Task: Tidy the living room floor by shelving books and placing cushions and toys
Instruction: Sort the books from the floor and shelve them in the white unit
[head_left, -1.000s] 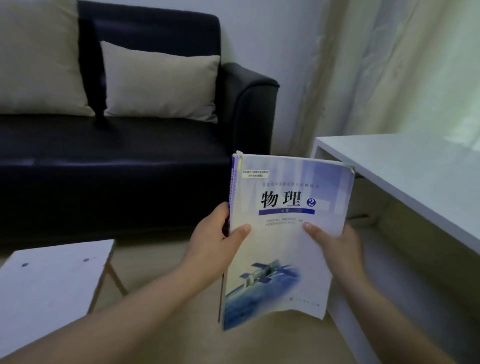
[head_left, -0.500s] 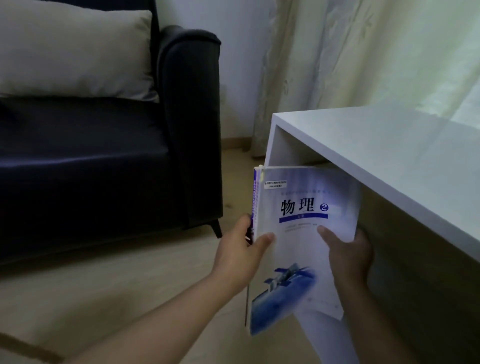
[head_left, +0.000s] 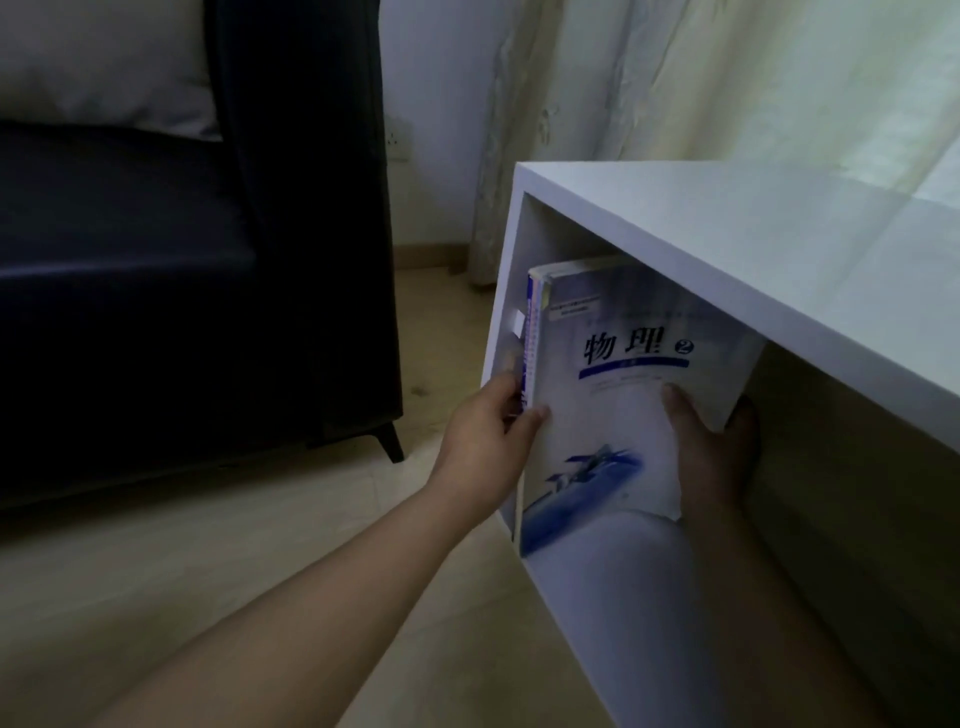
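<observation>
A pale blue textbook (head_left: 618, 410) with black characters and a satellite picture on its cover stands nearly upright, its top part inside the open white shelf unit (head_left: 753, 244), close to the unit's left wall. My left hand (head_left: 488, 431) grips the book's spine edge, thumb on the cover. My right hand (head_left: 711, 457) holds the book's right edge, thumb on the cover and fingers behind it. At least one more book is pressed behind the front one; only its spine edge shows.
A dark sofa (head_left: 182, 291) stands to the left with a light cushion (head_left: 104, 67) on its seat. Its armrest and a leg (head_left: 389, 447) are near the shelf. Pale curtains (head_left: 675, 78) hang behind the shelf. The floor (head_left: 208, 582) is light wood.
Both hands have carried the book to the right and forward, from in front of the sofa into the shelf opening. The view has turned right and moved closer to the shelf.
</observation>
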